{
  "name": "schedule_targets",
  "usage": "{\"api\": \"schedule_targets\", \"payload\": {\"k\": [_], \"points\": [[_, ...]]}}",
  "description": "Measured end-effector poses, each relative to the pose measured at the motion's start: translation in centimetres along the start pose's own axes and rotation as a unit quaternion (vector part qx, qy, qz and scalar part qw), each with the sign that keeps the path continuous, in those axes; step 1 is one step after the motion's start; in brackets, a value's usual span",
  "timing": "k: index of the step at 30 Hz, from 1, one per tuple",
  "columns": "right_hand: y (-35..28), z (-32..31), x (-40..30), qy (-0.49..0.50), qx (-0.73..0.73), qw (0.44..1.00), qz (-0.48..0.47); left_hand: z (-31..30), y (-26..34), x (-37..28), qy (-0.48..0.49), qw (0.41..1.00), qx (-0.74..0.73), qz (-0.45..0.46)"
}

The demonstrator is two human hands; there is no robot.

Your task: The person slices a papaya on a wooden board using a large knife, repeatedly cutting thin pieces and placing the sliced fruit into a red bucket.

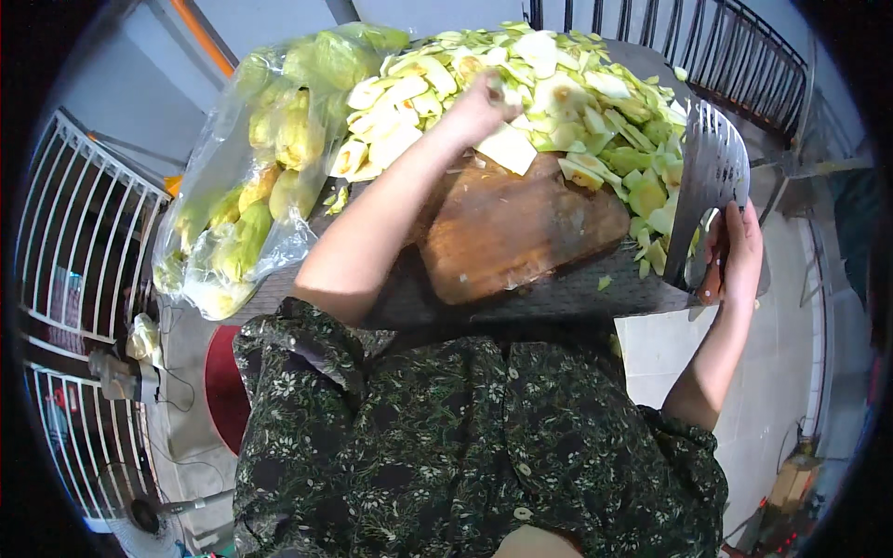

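Observation:
My right hand (746,244) grips the wooden handle (713,275) of a broad steel cleaver (711,153), raised at the right side of the table. Wet marks and bits streak its blade. My left hand (485,108) is over the heap of pale green slices (418,91), fingers curled. Whether a slice is between those fingers is hidden. Just below it, a wide pale slice (513,148) lies at the far edge of a wooden cutting board (516,230). The board's surface is wet, with small scraps on it.
A clear plastic bag (279,160) of whole green-yellow, chayote-like produce fills the table's left. Slices spread along the back and right of the dark table (586,300). Behind stands a black metal railing (732,63). A red round stool (224,390) and a fan (146,516) are at left.

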State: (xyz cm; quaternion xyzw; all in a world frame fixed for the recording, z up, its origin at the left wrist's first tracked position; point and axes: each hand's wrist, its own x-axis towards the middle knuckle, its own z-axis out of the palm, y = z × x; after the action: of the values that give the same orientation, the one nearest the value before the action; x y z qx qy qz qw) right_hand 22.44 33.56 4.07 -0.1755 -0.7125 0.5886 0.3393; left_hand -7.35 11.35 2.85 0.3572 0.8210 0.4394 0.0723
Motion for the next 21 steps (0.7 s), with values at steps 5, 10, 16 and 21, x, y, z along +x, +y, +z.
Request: {"api": "schedule_targets", "payload": {"k": [5,10,16,21], "points": [[-0.2,0.4,-0.8,-0.005,-0.015,1.000,0.011,0.1,-1.9,-1.8,-0.051,0.913,0.394,0.098],[1.4,0.4,-1.0,0.004,-0.014,1.000,-0.007,-1.1,-2.8,-6.1,-0.153,0.943,0.287,0.067],[3.7,1.1,-1.2,0.033,-0.003,0.999,0.015,0.5,-3.0,-14.2,-0.074,0.949,0.295,0.083],[4.5,2.9,-1.2,-0.040,-0.003,0.999,-0.030,-5.2,-3.0,-23.6,-0.056,0.963,0.257,-0.051]]}}
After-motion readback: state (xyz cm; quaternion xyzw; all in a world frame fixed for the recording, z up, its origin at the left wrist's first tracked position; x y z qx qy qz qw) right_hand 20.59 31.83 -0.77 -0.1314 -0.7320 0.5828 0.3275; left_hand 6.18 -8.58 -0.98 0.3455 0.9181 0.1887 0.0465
